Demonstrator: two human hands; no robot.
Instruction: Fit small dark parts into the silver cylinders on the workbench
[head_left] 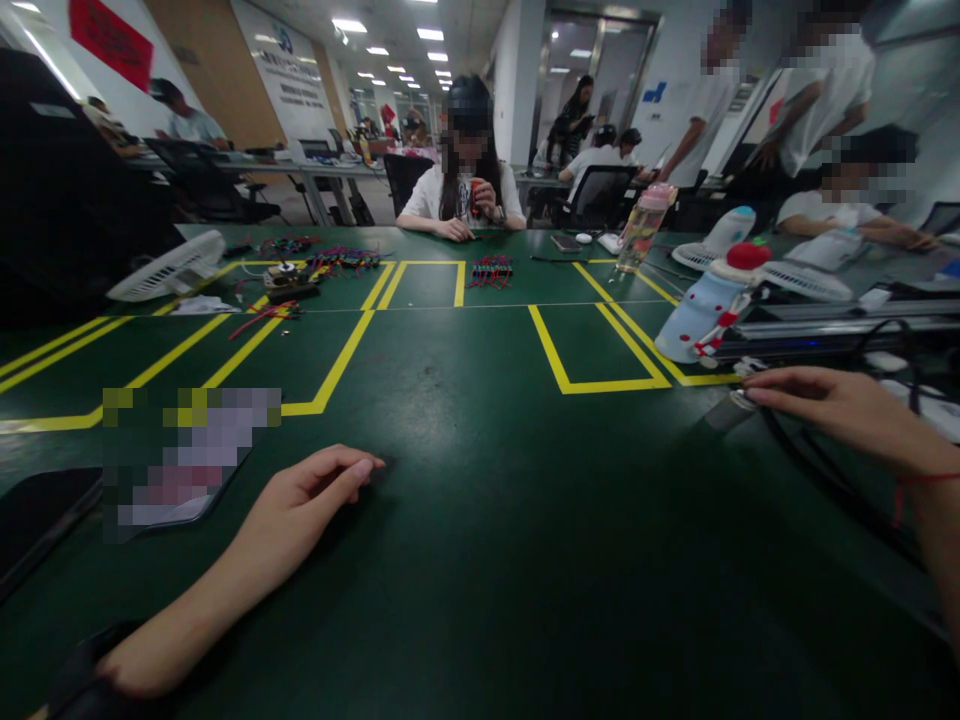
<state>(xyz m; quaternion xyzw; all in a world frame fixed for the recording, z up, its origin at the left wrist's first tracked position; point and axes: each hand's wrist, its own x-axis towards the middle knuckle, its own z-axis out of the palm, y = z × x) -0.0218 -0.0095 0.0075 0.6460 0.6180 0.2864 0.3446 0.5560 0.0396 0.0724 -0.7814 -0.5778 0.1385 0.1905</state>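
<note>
My left hand (311, 495) rests low over the green table (465, 520), thumb and fingers pressed together. A small dark patch shows at its fingertips, and I cannot tell whether it is a thing or shadow. At the right, my right hand (840, 405) pinches the top end of a small grey cylinder (730, 411) with a metallic end. The cylinder leans, and whether its base touches the table is unclear. Just behind it stands a light blue bottle (694, 315) with a red top. A phone-like slab (202, 480), partly blurred out, lies beyond my left forearm.
Yellow tape (615, 386) marks boxes on the table. Bundles of coloured wires (491, 272) lie toward the far side, where another person (457, 200) sits. A clear bottle (641, 232) and white fans (176, 265) stand about. Black cables (817, 470) run under my right arm.
</note>
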